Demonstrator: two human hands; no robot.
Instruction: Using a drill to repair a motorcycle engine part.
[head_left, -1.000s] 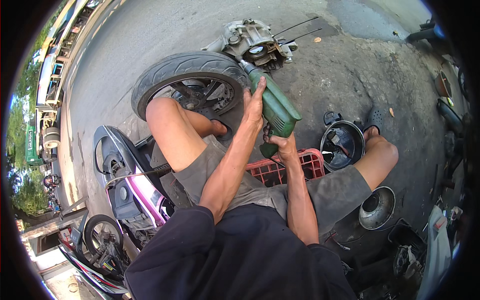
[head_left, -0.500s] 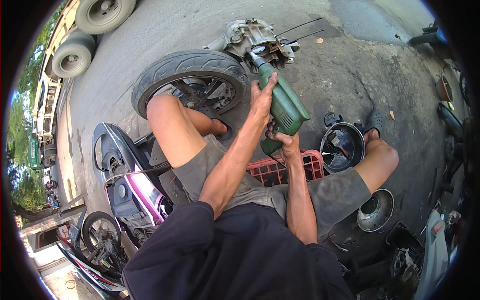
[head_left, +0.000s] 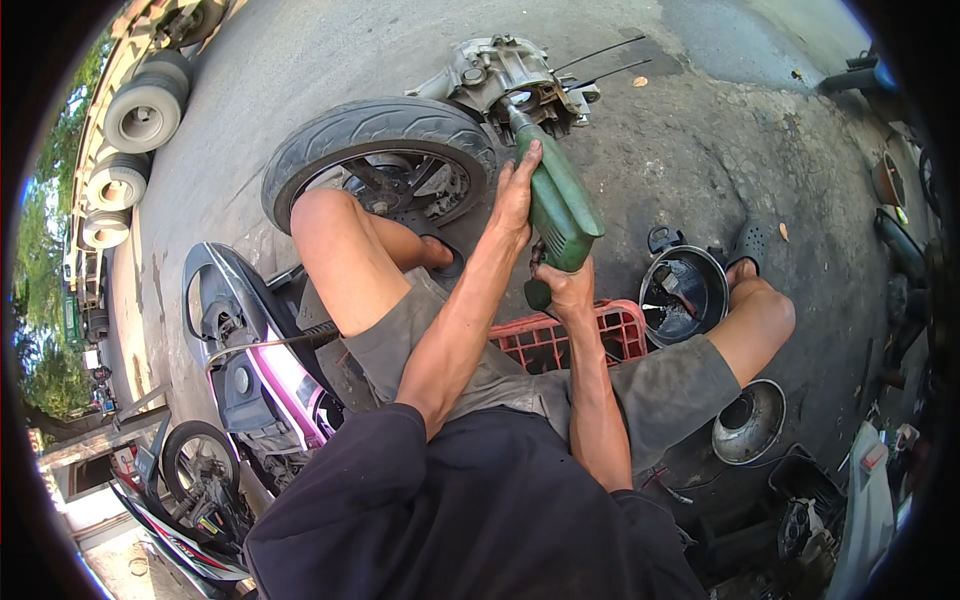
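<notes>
Shifted rightward since a second ago, the green power drill [head_left: 565, 205] is clasped by the right hand [head_left: 570, 287], steadied by the left hand [head_left: 513, 200], and aimed at the engine casing [head_left: 497, 72]; slippage could be caused by casing wobble

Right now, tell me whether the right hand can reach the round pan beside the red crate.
Probably not: the right hand grips the green power tool, though the way to the nearby round pan looks free.
</notes>
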